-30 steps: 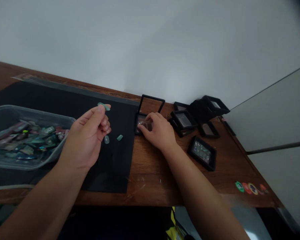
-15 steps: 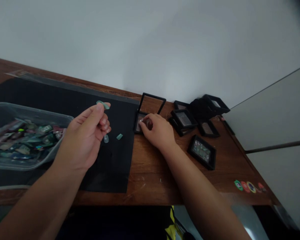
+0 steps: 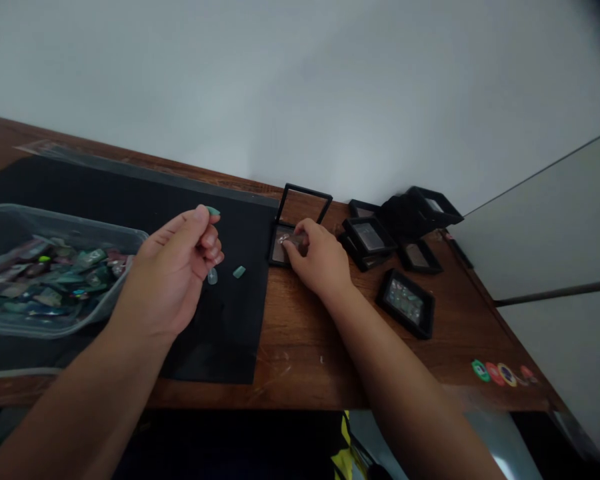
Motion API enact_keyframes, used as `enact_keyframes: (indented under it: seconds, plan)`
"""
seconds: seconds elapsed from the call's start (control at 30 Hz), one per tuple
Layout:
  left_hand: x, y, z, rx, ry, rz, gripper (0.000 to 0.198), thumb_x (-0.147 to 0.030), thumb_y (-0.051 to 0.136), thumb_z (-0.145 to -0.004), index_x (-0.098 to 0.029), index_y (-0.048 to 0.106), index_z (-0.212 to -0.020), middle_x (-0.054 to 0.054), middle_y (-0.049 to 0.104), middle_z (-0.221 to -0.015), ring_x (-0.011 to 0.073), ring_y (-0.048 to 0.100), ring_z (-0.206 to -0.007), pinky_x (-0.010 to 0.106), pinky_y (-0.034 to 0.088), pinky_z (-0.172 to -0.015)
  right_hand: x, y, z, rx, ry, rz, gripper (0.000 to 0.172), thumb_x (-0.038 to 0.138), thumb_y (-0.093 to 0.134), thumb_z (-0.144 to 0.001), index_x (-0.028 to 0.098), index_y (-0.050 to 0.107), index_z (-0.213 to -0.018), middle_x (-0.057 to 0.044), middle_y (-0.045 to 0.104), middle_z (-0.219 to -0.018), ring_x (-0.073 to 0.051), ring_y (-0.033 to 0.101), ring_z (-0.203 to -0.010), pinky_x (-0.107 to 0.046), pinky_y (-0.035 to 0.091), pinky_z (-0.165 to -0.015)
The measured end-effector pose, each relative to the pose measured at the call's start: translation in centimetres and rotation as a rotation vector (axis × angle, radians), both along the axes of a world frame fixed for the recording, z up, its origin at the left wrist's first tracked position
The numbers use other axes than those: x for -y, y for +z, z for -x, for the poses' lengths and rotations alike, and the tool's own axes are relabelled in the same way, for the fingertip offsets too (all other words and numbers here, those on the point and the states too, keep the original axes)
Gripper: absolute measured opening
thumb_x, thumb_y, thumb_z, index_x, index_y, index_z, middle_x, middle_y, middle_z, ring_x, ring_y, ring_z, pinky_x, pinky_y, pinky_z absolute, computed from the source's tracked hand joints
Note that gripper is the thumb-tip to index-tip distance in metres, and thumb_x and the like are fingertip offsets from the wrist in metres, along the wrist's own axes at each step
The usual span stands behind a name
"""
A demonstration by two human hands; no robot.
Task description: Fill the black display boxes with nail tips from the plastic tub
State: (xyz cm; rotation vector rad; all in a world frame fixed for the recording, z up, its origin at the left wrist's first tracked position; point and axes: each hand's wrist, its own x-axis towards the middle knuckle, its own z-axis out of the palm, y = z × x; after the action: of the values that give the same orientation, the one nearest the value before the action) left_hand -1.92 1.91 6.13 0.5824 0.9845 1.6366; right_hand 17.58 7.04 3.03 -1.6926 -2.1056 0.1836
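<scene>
My left hand point(image 3: 175, 267) pinches the green piece point(image 3: 213, 211), which now shows less, while my right hand point(image 3: 325, 260) has shifted over the open black case point(image 3: 279, 253), baring more inside; whether it grips anything, I cannot tell.

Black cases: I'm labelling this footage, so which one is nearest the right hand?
The open case at the right edge of the mat, lid raised: the right hand reaches over it, while the other cases lie farther right.
</scene>
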Motion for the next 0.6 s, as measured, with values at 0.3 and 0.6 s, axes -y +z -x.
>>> enact_keyframes:
  seconds: [0.3, 0.6]
  plan:
    - [0.19, -0.02, 0.09, 0.004, -0.014, 0.012, 0.032, -0.016, 0.056, -0.093, -0.018, 0.065, -0.062, 0.0, 0.049, -0.063, 0.0122, 0.045, -0.062, 0.021, 0.045, -0.055, 0.14, 0.39, 0.1, 0.076, 0.047, 0.073, 0.017, 0.021, 0.054, -0.093, 0.023, 0.069, -0.101, -0.005, 0.071, -0.104, -0.021, 0.064, -0.086, -0.031, 0.038, -0.068]
    - [0.3, 0.16, -0.05, -0.021, -0.045, 0.027, 0.031, -0.017, 0.054, -0.093, -0.018, 0.063, -0.063, 0.001, 0.052, -0.063, 0.0138, 0.048, -0.063, 0.023, 0.045, -0.056, 0.0, 0.39, -0.06, 0.073, 0.053, 0.08, 0.028, 0.023, 0.053, -0.094, 0.021, 0.067, -0.118, -0.007, 0.073, -0.107, -0.023, 0.066, -0.09, -0.032, 0.04, -0.07]
